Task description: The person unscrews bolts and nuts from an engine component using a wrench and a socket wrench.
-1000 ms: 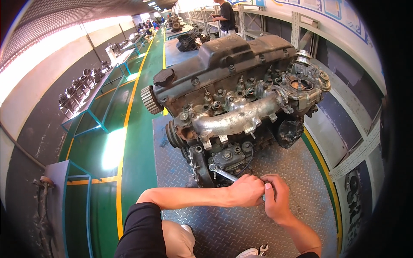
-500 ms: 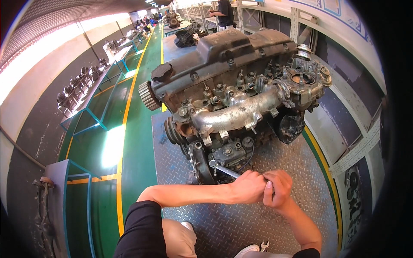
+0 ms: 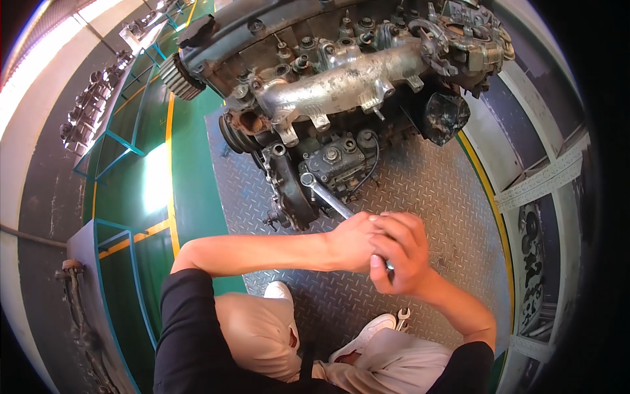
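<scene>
A silver ratchet wrench (image 3: 330, 197) runs from the lower front of an engine (image 3: 315, 85) toward me. Its round head sits at the front left, beside a dark pump-like housing (image 3: 338, 157) with a thin hose. My left hand (image 3: 357, 241) is closed around the handle, its arm reaching across from the left. From the right, my right hand (image 3: 401, 253) wraps over the handle's end, against the left hand, with a small bit of metal showing between its fingers and thumb. Above the wrench, a silver manifold (image 3: 348, 85) crosses the engine.
The engine stands on a diamond-plate metal floor (image 3: 453, 203). An open-end wrench (image 3: 403, 318) lies by my right shoe (image 3: 367, 335). Blue-framed benches (image 3: 125, 148) with metal parts line the left, past a green floor (image 3: 197, 217). Pale metal shelving (image 3: 545, 171) rises on the right.
My view has tipped downward, so the engine sits higher and more of my legs shows. My right hand's fingers have shifted on the handle's end, baring a bit of metal.
</scene>
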Demonstrator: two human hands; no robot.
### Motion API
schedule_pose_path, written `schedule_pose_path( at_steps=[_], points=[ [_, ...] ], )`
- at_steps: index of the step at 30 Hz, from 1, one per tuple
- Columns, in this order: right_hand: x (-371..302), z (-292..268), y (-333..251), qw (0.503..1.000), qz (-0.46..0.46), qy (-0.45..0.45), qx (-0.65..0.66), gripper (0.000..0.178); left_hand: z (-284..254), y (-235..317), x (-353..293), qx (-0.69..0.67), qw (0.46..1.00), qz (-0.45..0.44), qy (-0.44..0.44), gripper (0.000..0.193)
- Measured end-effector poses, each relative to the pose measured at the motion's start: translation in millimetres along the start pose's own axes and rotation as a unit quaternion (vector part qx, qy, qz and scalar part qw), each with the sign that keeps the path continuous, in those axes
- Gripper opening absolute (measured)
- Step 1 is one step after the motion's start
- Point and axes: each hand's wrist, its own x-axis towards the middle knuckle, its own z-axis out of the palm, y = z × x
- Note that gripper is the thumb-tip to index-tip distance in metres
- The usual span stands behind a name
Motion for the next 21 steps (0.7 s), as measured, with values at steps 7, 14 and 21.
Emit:
schedule_pose_path(
  at_steps=[7, 14, 21],
  points=[
    [1.1, -9.9, 50.6, 0.999, -0.022, 0.027, -0.015, 0.020, -9.6, -1.7, 47.5, 0.175, 0.973, -0.083, -0.126, 0.013],
    [-3.0, -3.5, 26.4, 1.000, -0.014, 0.022, -0.015, 0.021, 5.7, -6.7, 26.6, 0.133, 0.987, -0.064, -0.058, 0.013],
    [-1.2, 0.3, 10.6, 0.993, -0.102, -0.039, -0.039, 0.021, 10.2, -6.9, 2.4, 0.049, 0.997, 0.001, -0.052, 0.016]
  ],
)
